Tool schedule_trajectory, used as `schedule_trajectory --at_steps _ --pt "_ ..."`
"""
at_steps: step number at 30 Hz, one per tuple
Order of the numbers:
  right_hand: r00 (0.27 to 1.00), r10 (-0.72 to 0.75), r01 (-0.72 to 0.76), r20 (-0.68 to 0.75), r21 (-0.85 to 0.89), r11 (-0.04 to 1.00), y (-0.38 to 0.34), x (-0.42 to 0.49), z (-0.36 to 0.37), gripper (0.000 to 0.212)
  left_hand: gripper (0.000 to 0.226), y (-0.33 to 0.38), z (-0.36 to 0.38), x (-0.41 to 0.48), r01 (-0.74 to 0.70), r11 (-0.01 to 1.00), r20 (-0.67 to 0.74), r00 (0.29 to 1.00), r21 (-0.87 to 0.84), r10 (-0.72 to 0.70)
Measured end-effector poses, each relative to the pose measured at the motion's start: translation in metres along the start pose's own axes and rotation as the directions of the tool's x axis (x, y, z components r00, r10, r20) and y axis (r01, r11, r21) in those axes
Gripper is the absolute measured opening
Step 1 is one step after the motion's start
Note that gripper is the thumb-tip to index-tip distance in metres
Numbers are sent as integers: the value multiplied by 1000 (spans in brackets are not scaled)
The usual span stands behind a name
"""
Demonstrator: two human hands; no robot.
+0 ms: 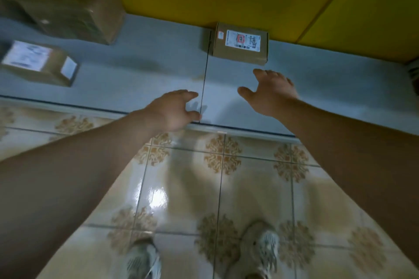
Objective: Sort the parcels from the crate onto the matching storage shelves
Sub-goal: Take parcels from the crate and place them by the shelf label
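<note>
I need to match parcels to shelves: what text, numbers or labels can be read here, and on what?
No text is legible.
Middle box: print too small; only a barcode and red mark show.
Small left box: print blurred.
Big box: print blurred.

L arm (79, 165) and R arm (351, 154) bare, stretched fwd; L hand (174, 110) palm down w/ fingers loosely spread, slightly bent, R hand (271, 92) reaching further out, thumb splayed toward the L one; hands apart, both holding nothing.
</note>
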State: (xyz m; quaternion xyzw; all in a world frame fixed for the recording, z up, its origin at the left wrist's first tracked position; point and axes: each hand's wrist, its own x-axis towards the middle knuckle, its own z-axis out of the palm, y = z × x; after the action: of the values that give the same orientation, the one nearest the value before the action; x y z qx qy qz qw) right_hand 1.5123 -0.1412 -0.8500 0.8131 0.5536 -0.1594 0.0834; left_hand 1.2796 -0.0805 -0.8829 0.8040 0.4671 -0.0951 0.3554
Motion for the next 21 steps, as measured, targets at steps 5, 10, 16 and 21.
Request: schedule_trajectory --at_steps 5,10,16,21 --pt "996 -39 35 82 42 998 -59 -109 -91 76 70 38 -76 -137 -27 999 1 1000 29 27" --pt "989 -122 116 85 77 990 -116 -216 -178 73 69 64 -151 -289 24 999 -77 997 -23 -26" --pt "959 -280 278 36 42 960 -186 -327 -305 75 68 90 -239 -465 136 990 -175 974 -44 -141" --pt "900 -427 427 -90 -19 904 -275 -391 -402 71 64 79 -304 -584 173 985 -306 937 -18 -171"
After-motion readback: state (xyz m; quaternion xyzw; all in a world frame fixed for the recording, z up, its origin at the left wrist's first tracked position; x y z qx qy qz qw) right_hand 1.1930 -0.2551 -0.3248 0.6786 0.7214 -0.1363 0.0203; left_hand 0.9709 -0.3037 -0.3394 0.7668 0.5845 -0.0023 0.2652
